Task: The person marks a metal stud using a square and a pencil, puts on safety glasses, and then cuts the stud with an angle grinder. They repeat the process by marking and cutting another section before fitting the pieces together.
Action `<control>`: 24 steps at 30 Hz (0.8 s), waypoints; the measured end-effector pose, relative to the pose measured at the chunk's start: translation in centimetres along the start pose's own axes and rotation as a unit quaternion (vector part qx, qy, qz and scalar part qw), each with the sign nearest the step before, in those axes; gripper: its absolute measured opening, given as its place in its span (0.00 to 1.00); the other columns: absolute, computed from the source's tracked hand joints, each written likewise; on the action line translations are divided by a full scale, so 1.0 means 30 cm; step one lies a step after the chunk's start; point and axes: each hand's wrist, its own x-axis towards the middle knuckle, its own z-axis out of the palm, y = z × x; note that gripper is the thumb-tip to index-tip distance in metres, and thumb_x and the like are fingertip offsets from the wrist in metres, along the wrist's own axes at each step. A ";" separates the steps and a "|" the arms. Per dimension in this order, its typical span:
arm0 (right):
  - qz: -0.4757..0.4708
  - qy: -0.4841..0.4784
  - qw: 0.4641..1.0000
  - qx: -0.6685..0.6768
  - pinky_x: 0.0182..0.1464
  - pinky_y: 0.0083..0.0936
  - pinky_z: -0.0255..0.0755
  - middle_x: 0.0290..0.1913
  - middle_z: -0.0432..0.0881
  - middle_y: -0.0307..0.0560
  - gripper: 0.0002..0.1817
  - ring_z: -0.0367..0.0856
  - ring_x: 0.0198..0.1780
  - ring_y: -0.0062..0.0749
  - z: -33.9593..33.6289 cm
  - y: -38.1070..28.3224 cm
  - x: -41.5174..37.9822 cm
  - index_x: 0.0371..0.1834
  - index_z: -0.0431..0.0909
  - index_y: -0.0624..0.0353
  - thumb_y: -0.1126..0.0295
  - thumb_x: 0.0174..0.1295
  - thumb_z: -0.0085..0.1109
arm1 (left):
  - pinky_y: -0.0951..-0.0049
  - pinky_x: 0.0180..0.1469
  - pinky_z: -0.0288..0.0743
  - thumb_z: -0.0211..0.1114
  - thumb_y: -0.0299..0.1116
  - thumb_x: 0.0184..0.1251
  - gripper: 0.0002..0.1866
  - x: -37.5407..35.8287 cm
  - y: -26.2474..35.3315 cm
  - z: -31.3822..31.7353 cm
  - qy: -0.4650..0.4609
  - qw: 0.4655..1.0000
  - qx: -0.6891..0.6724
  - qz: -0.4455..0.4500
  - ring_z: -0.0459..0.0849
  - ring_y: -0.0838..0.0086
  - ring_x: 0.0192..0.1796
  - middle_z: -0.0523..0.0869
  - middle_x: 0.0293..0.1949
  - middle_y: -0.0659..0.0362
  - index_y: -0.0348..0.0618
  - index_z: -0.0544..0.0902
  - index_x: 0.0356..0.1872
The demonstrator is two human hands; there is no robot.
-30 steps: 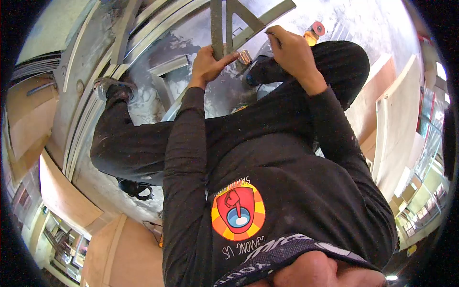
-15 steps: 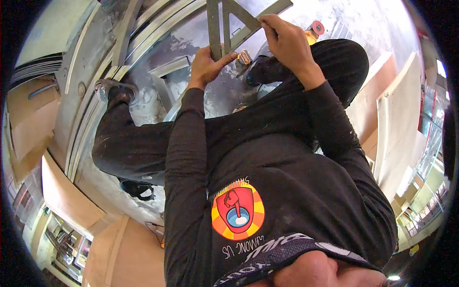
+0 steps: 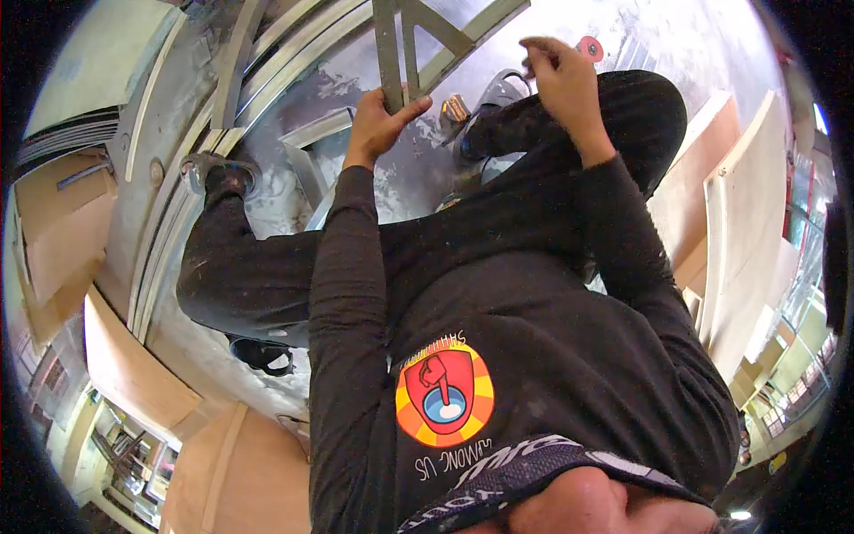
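A grey metal triangular bracket point(image 3: 389, 53), with flat bars and a slanting brace, stands up at the top of the view; its upper end is cut off. My left hand point(image 3: 378, 129) grips its lower corner, the thumb lying along the near side. To the right, my right hand point(image 3: 569, 93) is apart from the bracket, the fingers loosely bent and the index finger pointing left. Nothing shows between those fingers. On the floor beyond, a yellow and black object point(image 3: 455, 110) lies near my sandalled foot point(image 3: 505, 89).
Long metal bars point(image 3: 294, 53) run along the floor at left. A metal angled piece point(image 3: 311, 147) lies between my legs. A red disc point(image 3: 590, 48) is beyond my right hand. Wooden boards point(image 3: 747, 222) lean at right, and more panels point(image 3: 133, 365) stand at lower left.
My right hand has come off the bracket's slanting bar and moved right. The bracket has shifted slightly left, with my left hand still gripping its lower corner.
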 end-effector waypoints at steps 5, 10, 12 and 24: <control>0.158 -0.055 0.966 0.195 0.41 0.27 0.79 0.36 0.85 0.48 0.20 0.85 0.37 0.33 0.043 -0.087 0.108 0.43 0.83 0.69 0.58 0.67 0.64 | 0.69 0.37 0.76 0.76 0.55 0.55 0.29 -0.004 0.014 -0.007 -0.023 1.000 -0.018 -0.010 0.83 0.74 0.30 0.87 0.26 0.57 0.35 0.89 0.41; 0.174 -0.014 0.943 0.283 0.31 0.23 0.76 0.28 0.80 0.41 0.24 0.80 0.28 0.26 0.078 -0.057 0.136 0.33 0.82 0.67 0.51 0.61 0.71 | 0.70 0.40 0.75 0.74 0.55 0.58 0.30 -0.010 -0.017 -0.002 -0.006 0.999 -0.013 0.041 0.83 0.74 0.34 0.87 0.31 0.56 0.34 0.85 0.46; 0.172 -0.025 0.935 0.310 0.33 0.24 0.77 0.29 0.80 0.42 0.24 0.80 0.29 0.25 0.084 -0.045 0.143 0.36 0.82 0.67 0.52 0.61 0.71 | 0.69 0.41 0.75 0.73 0.55 0.59 0.30 -0.018 -0.021 -0.022 -0.016 0.999 0.002 0.033 0.83 0.74 0.36 0.86 0.33 0.56 0.34 0.84 0.47; 0.075 -0.181 0.804 0.561 0.58 0.35 0.75 0.45 0.84 0.44 0.20 0.83 0.50 0.35 0.114 0.079 0.171 0.50 0.80 0.65 0.57 0.70 0.61 | 0.69 0.49 0.77 0.73 0.52 0.61 0.33 -0.037 -0.007 -0.021 -0.057 0.996 -0.075 0.000 0.84 0.71 0.42 0.87 0.42 0.55 0.34 0.79 0.57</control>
